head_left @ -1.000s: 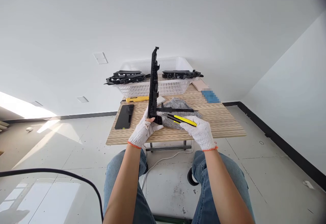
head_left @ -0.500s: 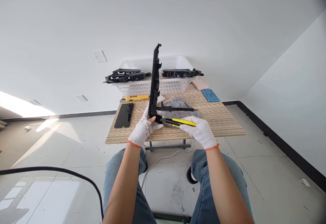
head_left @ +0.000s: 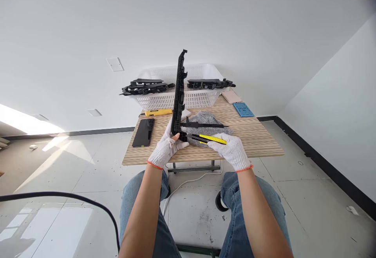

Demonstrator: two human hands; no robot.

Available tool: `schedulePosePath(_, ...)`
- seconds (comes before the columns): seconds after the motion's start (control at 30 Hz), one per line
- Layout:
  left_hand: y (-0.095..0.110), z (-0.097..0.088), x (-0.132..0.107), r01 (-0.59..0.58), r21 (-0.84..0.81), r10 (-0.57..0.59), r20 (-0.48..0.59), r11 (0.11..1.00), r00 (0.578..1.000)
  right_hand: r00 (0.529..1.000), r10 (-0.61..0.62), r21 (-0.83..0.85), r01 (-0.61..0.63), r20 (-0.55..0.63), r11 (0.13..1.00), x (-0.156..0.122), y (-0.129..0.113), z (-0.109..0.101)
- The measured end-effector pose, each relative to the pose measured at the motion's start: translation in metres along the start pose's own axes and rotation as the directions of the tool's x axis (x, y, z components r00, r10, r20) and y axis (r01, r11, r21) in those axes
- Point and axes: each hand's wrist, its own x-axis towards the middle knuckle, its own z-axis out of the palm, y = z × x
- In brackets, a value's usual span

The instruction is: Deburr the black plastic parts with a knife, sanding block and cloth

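Observation:
My left hand, in a white knit glove with the thumb bare at its tip, grips the lower end of a long black plastic part. That part stands nearly upright above the table. My right hand, gloved too, is closed around a yellow and black utility knife. The knife's blade end points left and meets or nearly meets the part's lower end; actual contact I cannot make out. Behind the knife a black caliper lies on a grey cloth.
A white plastic basket at the back of the table bears more black parts. A phone and a yellow-handled tool lie left; a blue card-like item and a pinkish item lie right.
The upright black part has tilted very slightly to the right. Both hands keep their grip and almost the same place.

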Motion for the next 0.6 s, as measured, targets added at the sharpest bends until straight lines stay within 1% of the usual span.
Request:
schedulePosePath(0.2, 0.0015, 0.0017, -0.0015, -0.01, 0.001, 0.01, 0.004, 1.0, 1.0, 1.0, -0.027, 0.004, 0.027, 0.0, 1.0, -0.0002, 0.0001, 0.0003)
schedulePosePath(0.33, 0.0011, 0.0013, -0.0015, -0.01, 0.001, 0.01, 0.001, 1.0, 1.0, 1.0, 0.003, 0.023, -0.003, 0.004, 1.0, -0.0004, -0.0012, 0.002)
schedulePosePath(0.4, 0.0003, 0.0002, -0.001, -0.012, 0.0, 0.012, -0.002, 1.0, 1.0, 0.996, 0.079, 0.056, -0.081, 0.038, 0.995, 0.0004, -0.0017, 0.0018)
schedulePosePath(0.5, -0.0013, -0.0023, -0.0001, -0.008, 0.005, 0.008, -0.004, 1.0, 1.0, 0.961, 0.219, 0.134, -0.242, 0.169, 0.961, 0.0029, -0.0029, -0.0009)
schedulePosePath(0.57, -0.0023, -0.0039, 0.0004, -0.008, 0.014, 0.008, -0.003, 1.0, 1.0, 0.931, 0.261, 0.165, -0.308, 0.253, 0.937, 0.0046, -0.0044, -0.0034)
schedulePosePath(0.6, -0.0027, -0.0044, 0.0005, -0.011, 0.019, 0.011, -0.001, 1.0, 1.0, 0.922, 0.27, 0.17, -0.324, 0.277, 0.931, 0.0052, -0.0053, -0.0044)
